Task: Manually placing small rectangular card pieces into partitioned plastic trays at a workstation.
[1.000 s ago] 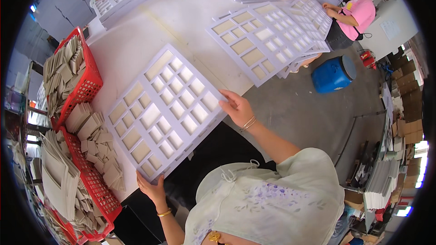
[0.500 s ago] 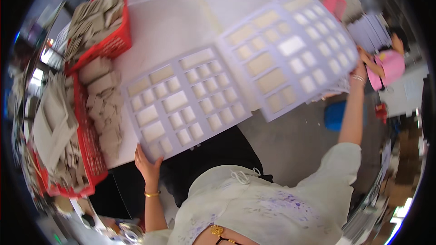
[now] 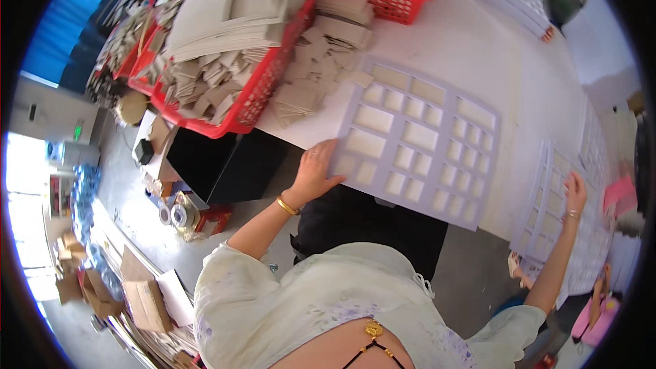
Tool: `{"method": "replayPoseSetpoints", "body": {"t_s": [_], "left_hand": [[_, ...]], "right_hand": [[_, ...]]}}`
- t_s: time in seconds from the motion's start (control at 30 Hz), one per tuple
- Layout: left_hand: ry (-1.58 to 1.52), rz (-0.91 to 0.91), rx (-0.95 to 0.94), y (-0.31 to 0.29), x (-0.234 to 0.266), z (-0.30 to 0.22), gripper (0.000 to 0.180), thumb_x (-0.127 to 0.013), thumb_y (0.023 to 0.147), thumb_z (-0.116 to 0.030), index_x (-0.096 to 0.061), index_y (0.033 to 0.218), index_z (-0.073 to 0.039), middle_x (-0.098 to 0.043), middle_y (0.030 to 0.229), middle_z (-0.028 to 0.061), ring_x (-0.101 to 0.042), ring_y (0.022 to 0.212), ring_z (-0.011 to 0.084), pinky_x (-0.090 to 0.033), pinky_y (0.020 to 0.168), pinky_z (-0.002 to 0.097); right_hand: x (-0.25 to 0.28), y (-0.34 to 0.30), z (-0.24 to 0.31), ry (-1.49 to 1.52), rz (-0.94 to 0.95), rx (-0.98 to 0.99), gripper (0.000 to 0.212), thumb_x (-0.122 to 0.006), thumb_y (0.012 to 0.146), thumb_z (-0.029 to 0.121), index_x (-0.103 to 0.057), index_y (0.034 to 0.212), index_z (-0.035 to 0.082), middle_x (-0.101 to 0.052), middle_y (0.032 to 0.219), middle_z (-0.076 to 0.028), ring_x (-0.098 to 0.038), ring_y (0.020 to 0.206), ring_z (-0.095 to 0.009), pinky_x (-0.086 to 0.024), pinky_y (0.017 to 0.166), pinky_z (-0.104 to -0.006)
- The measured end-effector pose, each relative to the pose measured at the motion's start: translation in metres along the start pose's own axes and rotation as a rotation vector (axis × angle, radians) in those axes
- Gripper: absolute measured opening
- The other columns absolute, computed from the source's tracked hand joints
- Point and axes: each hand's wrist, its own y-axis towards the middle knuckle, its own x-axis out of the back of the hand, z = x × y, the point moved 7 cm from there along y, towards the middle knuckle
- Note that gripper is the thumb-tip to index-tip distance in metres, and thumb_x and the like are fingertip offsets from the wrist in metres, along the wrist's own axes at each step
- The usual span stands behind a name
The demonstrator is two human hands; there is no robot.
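"Pale lavender panel (image 3: 443, 145), full of little compartments: where does it lie?"

"On the white table (image 3: 526, 78), at the near edge, set at a slant."

"And the left hand (image 3: 316, 169)?"

"At the panel's near left corner, thumb spread well away from the fingers. It rests against the edge, open rather than closed. Gold bracelet (image 3: 288, 206) on that wrist."

"The right?"

"Stretched out to the right. That right hand (image 3: 576, 195) is over a second panel (image 3: 535, 213), its fingers loosely bent. Whether it grips or even touches anything, I can't tell."

"What's by the left hand?"

"Grey card pieces (image 3: 301, 98), loose on the table, with one scrap at the panel's far left corner. Beside them, a red basket (image 3: 263, 89) heaped with card, large sheets on top. Another red basket (image 3: 398, 9) sits farther back."

"Anyone else?"

"Someone in a pink top (image 3: 589, 321), lower right. Across the table, another person's fingers (image 3: 548, 34) are at a stack of panels (image 3: 506, 1)."
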Motion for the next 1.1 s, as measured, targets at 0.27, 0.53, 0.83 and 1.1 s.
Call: {"method": "replayPoseSetpoints", "body": {"t_s": [0.27,0.53,0.83,1.1], "left_hand": [[-0.110,-0.097,-0.119,0.004,0.070,-0.016,0.060,-0.072,0.074,-0.018,-0.047,0.127,-0.005,-0.049,0.127,0.0157,-0.048,0.117,0.0328,-0.039,0.097,0.0397],[0.047,-0.548,-0.110,-0.009,0.211,0.013,0.015,-0.066,0.075,0.003,-0.065,0.089,-0.004,-0.065,0.089,0.0102,-0.063,0.082,0.0245,-0.049,0.072,0.0316],[0.037,-0.564,-0.234,-0.003,0.212,0.018,0.018,-0.064,0.072,0.007,-0.064,0.087,-0.003,-0.063,0.083,0.0106,-0.061,0.077,0.0245,-0.048,0.069,0.0328],[-0.124,-0.373,-0.338,0.044,0.153,-0.009,0.022,-0.069,0.068,0.001,-0.064,0.087,-0.007,-0.062,0.083,0.0049,-0.059,0.073,0.0236,-0.046,0.065,0.0330]], "right_hand": [[-0.316,-0.091,0.324,0.159,0.601,0.555,0.013,-0.061,0.087,0.010,-0.064,0.097,0.003,-0.064,0.084,-0.003,-0.060,0.076,-0.010,-0.048,0.071,-0.0249],[-0.450,-0.162,0.406,-0.277,0.653,0.989,0.011,-0.059,0.081,0.023,-0.066,0.086,0.016,-0.067,0.088,-0.005,-0.064,0.080,-0.025,-0.046,0.071,-0.0421],[-0.522,-0.107,0.400,-0.438,0.542,0.587,0.035,-0.068,0.076,0.035,-0.062,0.105,0.018,-0.064,0.102,-0.003,-0.061,0.098,-0.022,-0.042,0.082,-0.0457],[-0.576,-0.099,0.449,-0.714,0.333,0.755,0.060,-0.077,0.064,0.040,-0.058,0.114,0.014,-0.055,0.115,-0.006,-0.050,0.112,-0.021,-0.038,0.087,-0.0430]]}}
